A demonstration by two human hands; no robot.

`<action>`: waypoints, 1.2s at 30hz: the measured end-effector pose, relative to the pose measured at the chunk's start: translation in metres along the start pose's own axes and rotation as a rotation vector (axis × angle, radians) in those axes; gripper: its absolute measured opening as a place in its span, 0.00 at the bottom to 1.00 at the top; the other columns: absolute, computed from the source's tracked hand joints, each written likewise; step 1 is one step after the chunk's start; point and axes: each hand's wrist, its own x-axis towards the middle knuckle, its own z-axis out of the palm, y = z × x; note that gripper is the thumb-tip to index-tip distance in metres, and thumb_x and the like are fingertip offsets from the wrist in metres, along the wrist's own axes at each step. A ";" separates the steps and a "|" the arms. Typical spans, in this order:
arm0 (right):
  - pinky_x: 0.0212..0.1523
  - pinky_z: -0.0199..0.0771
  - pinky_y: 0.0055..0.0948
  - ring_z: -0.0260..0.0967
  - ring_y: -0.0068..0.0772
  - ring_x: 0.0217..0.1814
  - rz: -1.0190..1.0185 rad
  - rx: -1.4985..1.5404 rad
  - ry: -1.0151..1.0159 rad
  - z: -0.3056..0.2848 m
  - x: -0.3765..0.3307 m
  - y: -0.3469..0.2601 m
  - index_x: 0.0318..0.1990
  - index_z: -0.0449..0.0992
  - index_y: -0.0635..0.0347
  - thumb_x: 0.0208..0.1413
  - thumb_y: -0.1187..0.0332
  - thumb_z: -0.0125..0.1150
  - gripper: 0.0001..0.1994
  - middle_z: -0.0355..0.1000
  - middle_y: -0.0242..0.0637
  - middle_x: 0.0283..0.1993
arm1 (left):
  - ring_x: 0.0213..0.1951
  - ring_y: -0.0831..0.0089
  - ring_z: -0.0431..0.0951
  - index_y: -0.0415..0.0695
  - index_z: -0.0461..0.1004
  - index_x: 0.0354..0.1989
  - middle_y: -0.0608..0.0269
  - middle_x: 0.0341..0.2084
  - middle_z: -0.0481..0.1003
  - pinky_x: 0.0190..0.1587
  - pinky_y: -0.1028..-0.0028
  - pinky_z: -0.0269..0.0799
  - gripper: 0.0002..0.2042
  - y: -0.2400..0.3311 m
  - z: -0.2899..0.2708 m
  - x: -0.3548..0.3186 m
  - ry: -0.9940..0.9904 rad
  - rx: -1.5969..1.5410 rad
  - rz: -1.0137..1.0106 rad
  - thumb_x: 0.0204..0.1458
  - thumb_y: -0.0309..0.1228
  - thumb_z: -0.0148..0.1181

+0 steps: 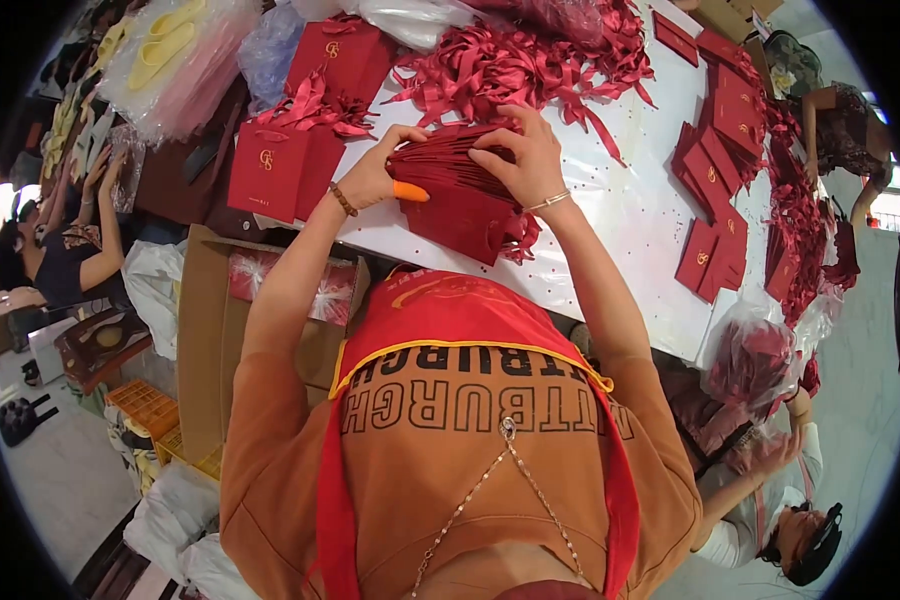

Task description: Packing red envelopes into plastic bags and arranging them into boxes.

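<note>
White tabletop (610, 225), specked with small dark bits, wide and crowded, workroom around it. Other people at work: one past the left end, one beyond the far right, one near the right-hand near corner.

Stack of dark red bags (455, 220) at the near edge, about midway along, its upper edges fanned. Left hand (373, 172) grips the stack's left end, fingers over the top edges, thumb in an orange cover (410, 190) against the front. Right hand (535, 165) closed on the right end, thumb and fingers bent over the upper edges.

Directly behind: heap of red ribbons (510, 70), loose, spread toward the far edge, blocking that side. Left end: upright red bags (270, 170), ribbons spilling over their tops. Right edge: overlapping flat red bags (710, 255), more ribbon beyond.

Containers: cardboard box (202, 320), open, below the near edge on the left; inside, red packets (340, 290) with whitish starburst marks. Clear plastic bag (130, 90) past the left end, yellow shoes (165, 45) showing in or under it. Another plastic bag (755, 355) by the near right corner, dark red contents, details unclear. Orange crate (145, 405) low on the left, contents too small to tell.
</note>
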 end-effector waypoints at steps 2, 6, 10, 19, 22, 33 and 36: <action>0.50 0.57 0.36 0.55 0.45 0.54 -0.175 -0.230 0.111 -0.001 0.003 -0.003 0.28 0.75 0.54 0.41 0.62 0.60 0.08 0.62 0.42 0.47 | 0.52 0.72 0.59 0.46 0.59 0.43 0.61 0.49 0.60 0.53 0.75 0.57 0.31 0.002 0.001 0.000 -0.001 -0.013 -0.004 0.27 0.22 0.69; 0.48 0.57 0.32 0.59 0.41 0.49 0.033 0.262 0.381 0.003 0.004 0.026 0.31 0.71 0.63 0.47 0.67 0.53 0.08 0.63 0.44 0.45 | 0.52 0.72 0.60 0.45 0.59 0.43 0.61 0.49 0.60 0.53 0.75 0.57 0.31 0.000 0.001 -0.001 0.009 -0.016 -0.008 0.27 0.22 0.68; 0.49 0.56 0.33 0.58 0.40 0.46 0.559 0.315 0.643 0.022 -0.033 0.113 0.37 0.66 0.66 0.48 0.69 0.51 0.10 0.62 0.45 0.42 | 0.52 0.72 0.60 0.45 0.58 0.43 0.61 0.49 0.60 0.54 0.75 0.56 0.31 0.000 0.001 -0.001 -0.005 0.028 0.020 0.27 0.21 0.68; 0.57 0.50 0.29 0.51 0.31 0.59 0.193 0.826 -0.015 0.001 0.015 0.045 0.51 0.62 0.61 0.52 0.59 0.49 0.21 0.58 0.41 0.54 | 0.52 0.72 0.60 0.45 0.58 0.45 0.61 0.49 0.61 0.54 0.75 0.56 0.33 -0.003 0.004 -0.001 0.028 -0.050 0.041 0.26 0.22 0.69; 0.58 0.50 0.31 0.49 0.29 0.61 0.317 1.152 -0.316 0.017 -0.002 0.064 0.55 0.57 0.57 0.53 0.58 0.48 0.24 0.57 0.38 0.57 | 0.51 0.73 0.61 0.44 0.57 0.47 0.61 0.48 0.61 0.54 0.75 0.57 0.34 -0.003 0.009 -0.003 0.103 -0.062 0.049 0.27 0.23 0.70; 0.62 0.42 0.33 0.40 0.40 0.65 0.012 0.343 -0.306 0.010 -0.069 0.019 0.61 0.32 0.62 0.17 0.58 0.77 0.64 0.42 0.47 0.61 | 0.53 0.72 0.59 0.43 0.51 0.54 0.60 0.50 0.58 0.55 0.73 0.55 0.40 -0.016 0.026 -0.010 0.143 -0.234 0.088 0.31 0.29 0.70; 0.62 0.44 0.33 0.43 0.41 0.63 0.078 0.413 -0.305 0.008 -0.077 0.020 0.61 0.29 0.58 0.22 0.66 0.72 0.60 0.44 0.47 0.61 | 0.55 0.69 0.55 0.44 0.47 0.57 0.58 0.53 0.55 0.57 0.71 0.51 0.44 0.002 0.039 -0.025 0.085 -0.134 0.064 0.31 0.33 0.71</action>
